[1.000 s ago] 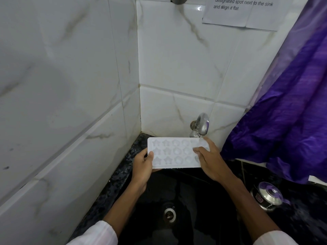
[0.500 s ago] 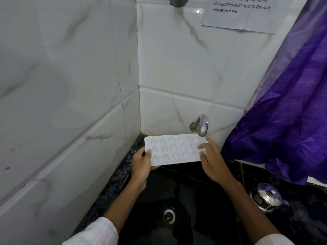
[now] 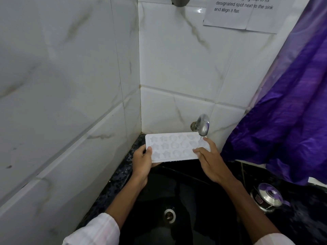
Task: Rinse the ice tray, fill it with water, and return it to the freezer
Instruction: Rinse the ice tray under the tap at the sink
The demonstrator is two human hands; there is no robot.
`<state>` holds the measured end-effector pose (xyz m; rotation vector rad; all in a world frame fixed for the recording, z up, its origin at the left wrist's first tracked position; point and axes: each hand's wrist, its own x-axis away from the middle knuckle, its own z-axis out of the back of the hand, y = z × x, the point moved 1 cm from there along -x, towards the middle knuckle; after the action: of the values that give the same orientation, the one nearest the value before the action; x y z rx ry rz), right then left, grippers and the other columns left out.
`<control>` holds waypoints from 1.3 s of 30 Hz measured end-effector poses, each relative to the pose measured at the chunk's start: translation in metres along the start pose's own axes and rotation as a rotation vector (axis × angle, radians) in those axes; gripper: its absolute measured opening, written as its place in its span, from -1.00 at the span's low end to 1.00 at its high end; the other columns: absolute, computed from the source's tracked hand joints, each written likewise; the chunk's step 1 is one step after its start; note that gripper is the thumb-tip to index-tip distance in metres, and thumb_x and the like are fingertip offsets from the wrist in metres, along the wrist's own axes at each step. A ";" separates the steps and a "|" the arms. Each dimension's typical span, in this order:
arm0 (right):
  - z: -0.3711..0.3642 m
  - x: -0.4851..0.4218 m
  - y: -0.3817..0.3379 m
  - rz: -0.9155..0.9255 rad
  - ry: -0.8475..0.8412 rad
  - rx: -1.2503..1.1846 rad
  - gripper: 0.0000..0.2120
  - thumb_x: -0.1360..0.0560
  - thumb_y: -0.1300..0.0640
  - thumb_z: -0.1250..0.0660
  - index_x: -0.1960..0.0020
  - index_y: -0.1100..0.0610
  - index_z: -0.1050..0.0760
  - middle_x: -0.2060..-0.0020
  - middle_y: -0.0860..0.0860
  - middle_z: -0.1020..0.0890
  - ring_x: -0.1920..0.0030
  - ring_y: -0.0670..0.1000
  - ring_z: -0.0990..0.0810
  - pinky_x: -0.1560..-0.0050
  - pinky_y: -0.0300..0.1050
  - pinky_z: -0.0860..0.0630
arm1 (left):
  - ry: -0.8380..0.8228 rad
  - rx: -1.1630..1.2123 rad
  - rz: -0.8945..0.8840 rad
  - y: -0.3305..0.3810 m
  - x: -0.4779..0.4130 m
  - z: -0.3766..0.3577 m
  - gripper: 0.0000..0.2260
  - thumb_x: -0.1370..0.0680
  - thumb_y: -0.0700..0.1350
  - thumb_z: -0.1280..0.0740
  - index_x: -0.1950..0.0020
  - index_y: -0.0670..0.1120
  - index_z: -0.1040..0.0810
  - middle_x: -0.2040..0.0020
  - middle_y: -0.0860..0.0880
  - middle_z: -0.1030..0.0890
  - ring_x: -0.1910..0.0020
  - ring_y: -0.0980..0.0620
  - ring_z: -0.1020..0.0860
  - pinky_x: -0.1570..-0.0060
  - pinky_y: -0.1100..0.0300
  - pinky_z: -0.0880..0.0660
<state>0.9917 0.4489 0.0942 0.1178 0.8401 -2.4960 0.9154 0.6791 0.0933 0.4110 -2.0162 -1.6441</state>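
Under the tap, low in the frame, the ice tray lies long-ways left to right over the sink. The left hand grips its left end; the right hand rests straight fingers on its right end, nearest the water.

Single head-worn wide-angle view, forward and down, close over a corner sink.
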 end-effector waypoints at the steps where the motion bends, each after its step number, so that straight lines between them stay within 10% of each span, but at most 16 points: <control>1: 0.001 0.000 -0.001 0.003 0.003 -0.004 -0.74 -0.67 0.08 -0.12 -0.15 0.06 -0.58 -0.54 0.03 -0.12 -0.51 0.02 -0.16 -0.41 -0.16 -0.11 | 0.002 0.007 0.001 0.001 0.000 0.000 -0.81 -0.69 -0.18 -0.17 -0.16 -0.08 -0.57 -0.05 -0.04 -0.67 -0.02 -0.01 -0.66 0.12 0.10 -0.67; 26: -0.002 0.006 -0.007 -0.086 0.090 -0.090 -0.83 -0.64 0.14 -0.19 -0.14 0.08 -0.53 -0.48 0.01 -0.19 -0.36 -0.12 -0.26 -0.33 -0.23 -0.21 | 0.003 0.017 0.015 -0.001 0.003 0.002 -0.82 -0.70 -0.18 -0.16 -0.14 -0.07 -0.56 -0.02 0.00 -0.66 0.02 0.03 -0.66 0.18 0.16 -0.66; 39: -0.008 0.028 0.015 -0.537 0.236 -0.483 -0.70 -0.60 0.11 -0.26 -0.32 0.07 -0.51 -0.09 0.00 -0.62 -0.02 -0.09 -0.55 0.05 -0.27 -0.39 | -0.032 -0.084 0.060 -0.029 0.014 0.014 -0.78 -0.69 -0.17 -0.18 -0.19 -0.09 -0.60 -0.08 -0.05 -0.68 -0.04 -0.04 -0.68 0.10 0.03 -0.68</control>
<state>0.9741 0.4309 0.0731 0.0190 1.7429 -2.6939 0.8939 0.6768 0.0655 0.2931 -1.9556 -1.7018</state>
